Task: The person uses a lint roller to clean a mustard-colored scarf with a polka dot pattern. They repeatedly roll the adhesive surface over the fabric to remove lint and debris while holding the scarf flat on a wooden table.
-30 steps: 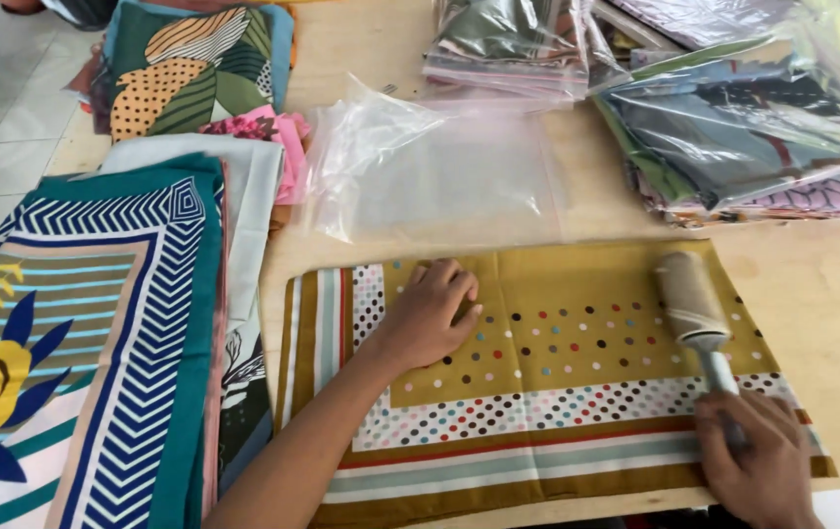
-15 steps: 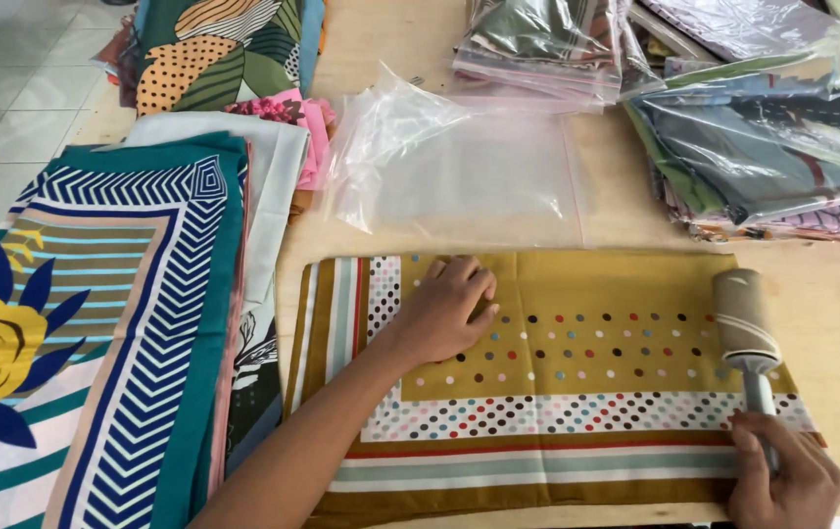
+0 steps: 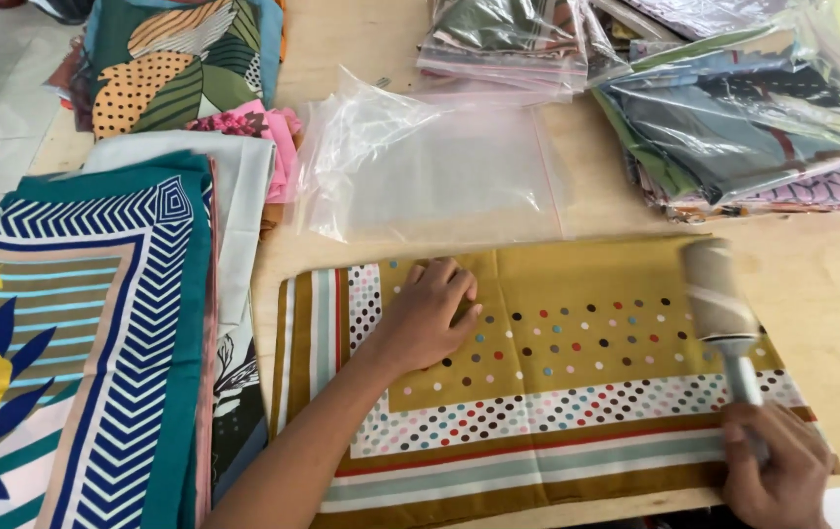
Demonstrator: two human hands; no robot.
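1. We see a folded mustard scarf (image 3: 576,333), smooth and thin, with multicoloured dots and striped borders, lying flat on the wooden desk (image 3: 831,294), its long axis running left to right.
2. Our left hand (image 3: 425,313) presses on it, palm down, fingers bent, gripping nothing.
3. Our right hand (image 3: 777,470) is clenched around the pale handle of a lint roller (image 3: 719,294); its cylinder rests on the scarf's right end, pointing away from us.
4. A crinkled clear plastic bag (image 3: 439,167) lies just beyond the scarf.
5. The right hand is partly cut off by the frame's bottom edge.
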